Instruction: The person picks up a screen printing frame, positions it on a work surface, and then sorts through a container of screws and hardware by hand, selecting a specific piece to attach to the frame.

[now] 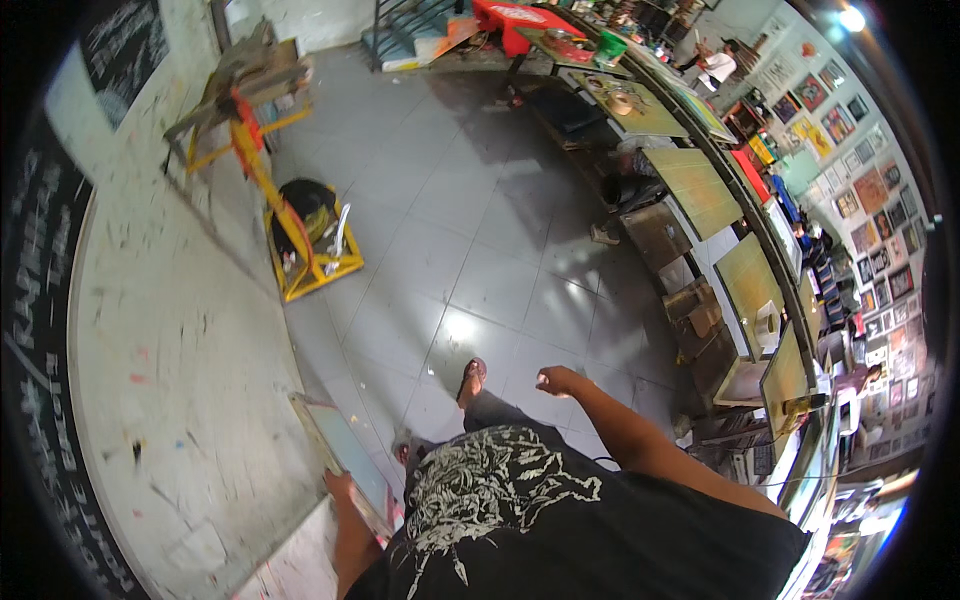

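Note:
At my left side, my left hand [341,486] grips the edge of a silk-screen frame [350,452], a flat rectangular frame with a pale blue-grey panel. It hangs tilted beside my leg, close to the white wall. The fingers curl over its edge and are partly hidden. My right hand [562,381] is held out in front of my body with its fingers curled. A small pale spot shows at the fingers, but I cannot make out what it is. That hand is apart from the worktables.
A yellow metal stand [300,235] holding a dark round bundle is on the tiled floor [440,220] by the left wall. Along the right runs a row of printing boards [692,188] with tape rolls. Stairs [405,45] and a red table [520,25] lie ahead. Other people work at far right.

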Demonstrator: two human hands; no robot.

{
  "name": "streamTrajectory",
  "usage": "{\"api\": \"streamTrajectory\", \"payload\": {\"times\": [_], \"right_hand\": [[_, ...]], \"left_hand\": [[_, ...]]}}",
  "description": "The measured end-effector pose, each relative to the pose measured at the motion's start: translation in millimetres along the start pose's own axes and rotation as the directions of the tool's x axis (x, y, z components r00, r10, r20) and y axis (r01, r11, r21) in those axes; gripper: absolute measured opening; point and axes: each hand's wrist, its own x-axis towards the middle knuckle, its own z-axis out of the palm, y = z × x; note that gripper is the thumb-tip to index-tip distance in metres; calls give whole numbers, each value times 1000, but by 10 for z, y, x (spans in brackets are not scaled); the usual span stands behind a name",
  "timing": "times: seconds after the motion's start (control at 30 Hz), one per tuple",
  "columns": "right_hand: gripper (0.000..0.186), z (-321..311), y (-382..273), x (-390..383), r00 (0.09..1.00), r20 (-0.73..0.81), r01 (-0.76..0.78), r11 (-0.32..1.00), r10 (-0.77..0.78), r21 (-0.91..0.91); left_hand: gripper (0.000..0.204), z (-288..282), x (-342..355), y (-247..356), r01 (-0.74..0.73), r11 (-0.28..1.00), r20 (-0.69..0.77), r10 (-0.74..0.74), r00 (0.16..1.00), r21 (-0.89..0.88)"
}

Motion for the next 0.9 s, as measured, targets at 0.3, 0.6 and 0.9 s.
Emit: {"api": "streamTrajectory", "payload": {"times": [0.3, 0.6, 0.9], "right_hand": [[39, -846, 945, 1192, 995, -89, -14, 950, 43, 312], [66, -3722, -573, 2305, 974, -26, 113, 383, -227, 917], [86, -5804, -1449, 3414, 957, 123, -54, 255, -264, 966]], "left_hand": [[34, 370, -833, 2646, -210, 977, -70, 212, 975, 36], [35, 668, -356, 5286, -545, 834, -312, 498, 809, -83], [37, 820, 422, 7406, -715, 695, -131, 705, 697, -68]]}}
